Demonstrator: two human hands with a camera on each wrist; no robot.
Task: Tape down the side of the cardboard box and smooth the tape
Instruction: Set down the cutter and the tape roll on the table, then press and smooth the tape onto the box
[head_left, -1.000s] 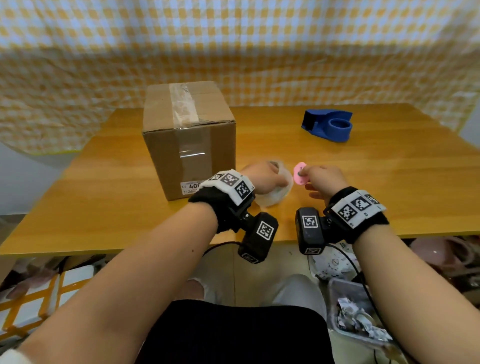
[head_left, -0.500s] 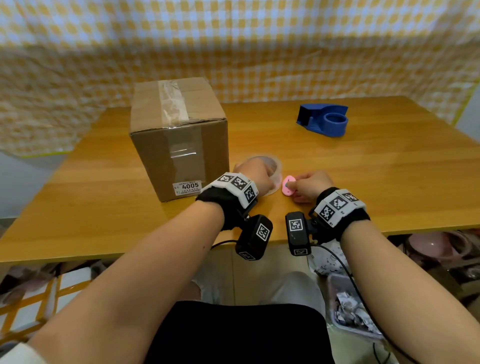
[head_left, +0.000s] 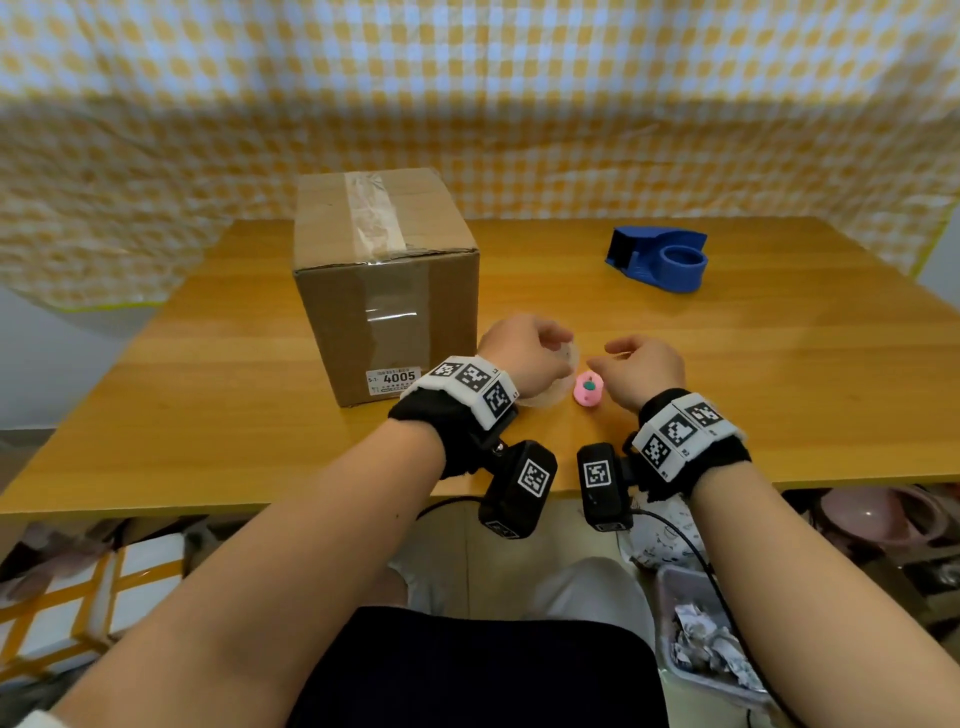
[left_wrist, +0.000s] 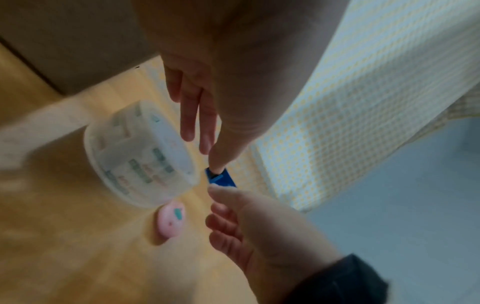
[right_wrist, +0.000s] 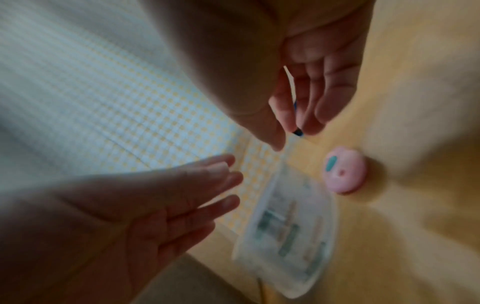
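The cardboard box stands on the table's left half, with clear tape over its top and partway down its front side. Just right of it a clear tape roll lies flat on the wood. A small pink cutter lies beside the roll. My left hand hovers over the roll with its fingers straight, not touching it. Slightly above the cutter, my right hand has loosely curled fingers and holds nothing that I can see.
A blue tape dispenser sits at the back right of the wooden table. A yellow checked cloth hangs behind the table. Bins and boxes stand on the floor below the near edge.
My right hand has set the pink cutter down and lifted off it. My left hand has let go of the tape roll, which now lies on the table.
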